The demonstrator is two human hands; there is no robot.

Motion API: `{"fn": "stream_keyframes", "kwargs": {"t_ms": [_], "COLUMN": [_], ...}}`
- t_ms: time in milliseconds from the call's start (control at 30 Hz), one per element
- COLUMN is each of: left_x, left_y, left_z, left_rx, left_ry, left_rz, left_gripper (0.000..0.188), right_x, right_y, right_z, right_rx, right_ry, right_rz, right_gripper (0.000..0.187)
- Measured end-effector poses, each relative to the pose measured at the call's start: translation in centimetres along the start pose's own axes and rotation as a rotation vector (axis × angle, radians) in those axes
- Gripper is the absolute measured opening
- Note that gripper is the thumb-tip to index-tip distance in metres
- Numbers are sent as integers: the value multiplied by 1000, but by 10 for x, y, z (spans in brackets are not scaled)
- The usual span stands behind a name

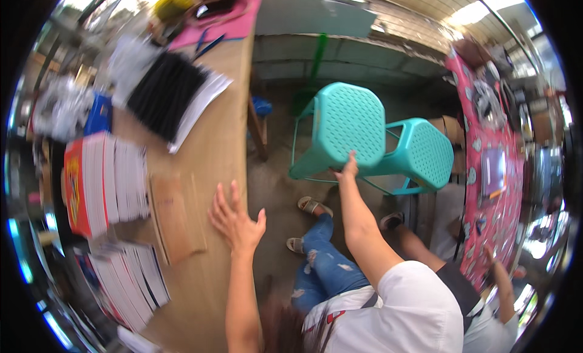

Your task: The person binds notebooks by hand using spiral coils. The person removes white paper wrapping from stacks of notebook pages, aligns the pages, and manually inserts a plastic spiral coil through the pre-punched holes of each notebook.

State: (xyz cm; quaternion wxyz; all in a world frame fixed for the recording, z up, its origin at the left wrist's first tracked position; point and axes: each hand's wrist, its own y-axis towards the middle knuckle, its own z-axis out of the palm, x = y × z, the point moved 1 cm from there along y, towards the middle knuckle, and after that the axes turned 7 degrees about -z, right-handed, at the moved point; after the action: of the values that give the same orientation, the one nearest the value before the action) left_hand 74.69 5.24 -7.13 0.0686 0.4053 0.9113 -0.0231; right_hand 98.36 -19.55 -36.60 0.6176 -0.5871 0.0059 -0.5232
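My left hand (pixel 237 222) rests near the edge of the wooden table (pixel 212 140), fingers spread and holding nothing. Beside it lies a flat piece of brown cardboard (pixel 176 219). With my right arm stretched forward, my right hand (pixel 348 166) grips the near edge of a turquoise plastic stool (pixel 351 119). One finger shows on top of the seat, while the others curl under the rim and are partly hidden. Just right of it, close against it, stands a second turquoise stool (pixel 429 152).
Stacks of books (pixel 115 186) and a bundle of black strips (pixel 167 95) on white sheets lie on the table. At right, another person (pixel 492 325) is by a table with a pink patterned cover (pixel 477 152). A low block wall (pixel 352 61) runs behind the stools.
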Motion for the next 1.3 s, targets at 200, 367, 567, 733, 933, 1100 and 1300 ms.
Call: {"fn": "stream_keyframes", "kwargs": {"t_ms": [200, 367, 567, 733, 933, 1100, 1300], "left_x": [18, 27, 46, 96, 99, 104, 100], "left_y": [-7, -12, -9, -1, 7, 5, 13], "left_z": [0, 3, 0, 12, -6, -15, -17], "left_rx": [2, 11, -26, -78, -105, -25, -31], "left_ry": [-81, -135, -243, -609, -664, -715, -724], "left_rz": [-40, -53, 38, 192, 125, 68, 63], "left_gripper": [109, 105, 96, 53, 46, 45, 43], "right_x": [17, -16, -18, 77, 119, 80, 23], "right_y": [-34, -81, -126, -124, -66, -44, -55], "right_z": [-104, -151, -171, -113, -33, 70, 225], "right_rx": [108, 46, -314, 44, 111, 177, 475], "right_ry": [-158, -193, -509, -1985, -2482, -2698, -2916], "right_rz": [83, 112, 129, 804, 1286, 1274, 932], "right_gripper": [85, 85, 87, 76, 65, 63, 63]}}
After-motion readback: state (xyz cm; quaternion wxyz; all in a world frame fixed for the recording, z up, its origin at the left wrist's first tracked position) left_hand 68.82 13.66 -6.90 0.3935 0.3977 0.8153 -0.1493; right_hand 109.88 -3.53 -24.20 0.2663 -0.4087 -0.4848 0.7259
